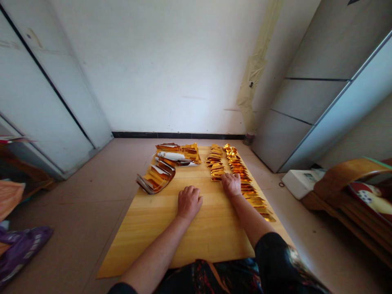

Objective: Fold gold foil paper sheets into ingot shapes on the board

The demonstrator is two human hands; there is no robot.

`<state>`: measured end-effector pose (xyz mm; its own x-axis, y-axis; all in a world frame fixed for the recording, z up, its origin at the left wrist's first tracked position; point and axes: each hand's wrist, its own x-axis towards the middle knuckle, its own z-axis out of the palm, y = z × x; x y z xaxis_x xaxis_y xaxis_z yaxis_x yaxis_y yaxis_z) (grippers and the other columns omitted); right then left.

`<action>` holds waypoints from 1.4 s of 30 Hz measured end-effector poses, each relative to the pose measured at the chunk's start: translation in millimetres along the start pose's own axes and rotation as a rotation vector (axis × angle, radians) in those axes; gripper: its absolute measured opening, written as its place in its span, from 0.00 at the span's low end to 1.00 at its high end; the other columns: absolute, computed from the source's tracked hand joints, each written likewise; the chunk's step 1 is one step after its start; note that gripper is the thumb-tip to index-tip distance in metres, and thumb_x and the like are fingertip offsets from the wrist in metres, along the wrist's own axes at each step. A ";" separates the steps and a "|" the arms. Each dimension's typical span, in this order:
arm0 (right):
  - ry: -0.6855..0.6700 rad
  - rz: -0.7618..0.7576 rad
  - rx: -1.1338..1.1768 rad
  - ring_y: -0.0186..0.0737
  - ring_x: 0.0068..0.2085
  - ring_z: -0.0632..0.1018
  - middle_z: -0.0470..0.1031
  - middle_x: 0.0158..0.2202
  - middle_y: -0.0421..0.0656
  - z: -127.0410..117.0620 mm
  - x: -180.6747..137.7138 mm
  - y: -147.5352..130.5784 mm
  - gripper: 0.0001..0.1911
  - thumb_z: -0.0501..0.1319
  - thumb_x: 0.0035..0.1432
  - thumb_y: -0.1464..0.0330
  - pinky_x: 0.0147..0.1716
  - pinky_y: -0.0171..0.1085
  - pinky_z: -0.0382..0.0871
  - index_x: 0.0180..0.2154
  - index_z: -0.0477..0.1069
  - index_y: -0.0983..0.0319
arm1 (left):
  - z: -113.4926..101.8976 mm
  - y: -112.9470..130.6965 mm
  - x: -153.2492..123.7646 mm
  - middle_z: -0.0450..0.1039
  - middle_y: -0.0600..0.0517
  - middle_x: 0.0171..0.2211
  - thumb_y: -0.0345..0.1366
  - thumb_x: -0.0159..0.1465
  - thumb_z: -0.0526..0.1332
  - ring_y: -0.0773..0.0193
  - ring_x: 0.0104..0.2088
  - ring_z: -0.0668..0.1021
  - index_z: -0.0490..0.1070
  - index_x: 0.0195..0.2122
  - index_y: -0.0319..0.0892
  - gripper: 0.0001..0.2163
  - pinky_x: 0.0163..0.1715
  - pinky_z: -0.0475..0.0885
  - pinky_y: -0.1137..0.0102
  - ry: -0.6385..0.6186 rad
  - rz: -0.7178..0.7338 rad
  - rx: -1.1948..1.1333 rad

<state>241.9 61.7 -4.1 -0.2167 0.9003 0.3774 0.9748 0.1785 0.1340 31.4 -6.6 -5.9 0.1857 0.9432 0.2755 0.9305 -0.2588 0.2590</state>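
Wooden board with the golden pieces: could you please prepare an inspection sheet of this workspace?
Surface: wooden board, pale and striped with grain.
Job's things: folded golden pieces in a long row along the right edge and a shorter row beside it; curved stacks of sheets at far left.
Clutter: off the board, a purple bag-like item at left and a white box at right.
Grip: left hand curled over the board; right hand at the near end of the shorter row; cannot tell whether either holds anything.
Cables: nothing seen.
Surroundings: white wall with beige tape, tall grey cabinet at right.
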 end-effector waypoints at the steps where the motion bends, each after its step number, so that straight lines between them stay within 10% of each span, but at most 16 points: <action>1: 0.000 -0.002 -0.001 0.36 0.31 0.66 0.72 0.29 0.43 -0.1 -0.4 0.0 0.09 0.53 0.60 0.72 0.34 0.39 0.45 0.30 0.72 0.62 | 0.0 0.0 0.0 0.70 0.49 0.39 0.36 0.59 0.58 0.57 0.44 0.69 0.70 0.38 0.44 0.07 0.42 0.62 0.64 0.001 0.001 0.001; 18: 0.077 -0.006 -0.017 0.36 0.29 0.65 0.71 0.26 0.42 4.5 0.7 0.4 0.10 0.54 0.59 0.72 0.32 0.38 0.44 0.28 0.71 0.62 | -0.3 0.1 -1.5 0.70 0.49 0.39 0.36 0.59 0.58 0.58 0.44 0.70 0.70 0.37 0.45 0.06 0.41 0.62 0.64 0.013 0.015 0.007; 42: -0.227 0.171 0.007 0.40 0.37 0.74 0.72 0.38 0.47 -8.4 -19.0 -24.8 0.14 0.45 0.65 0.69 0.31 0.34 0.62 0.48 0.64 0.58 | -0.3 -0.5 -0.6 0.71 0.49 0.39 0.35 0.60 0.56 0.57 0.44 0.70 0.72 0.36 0.44 0.07 0.42 0.63 0.64 0.012 0.019 0.034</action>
<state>221.4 36.8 -6.8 -0.0325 0.9833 0.1790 0.9966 0.0185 0.0798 30.7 -7.1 -5.9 0.1999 0.9356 0.2911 0.9372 -0.2693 0.2217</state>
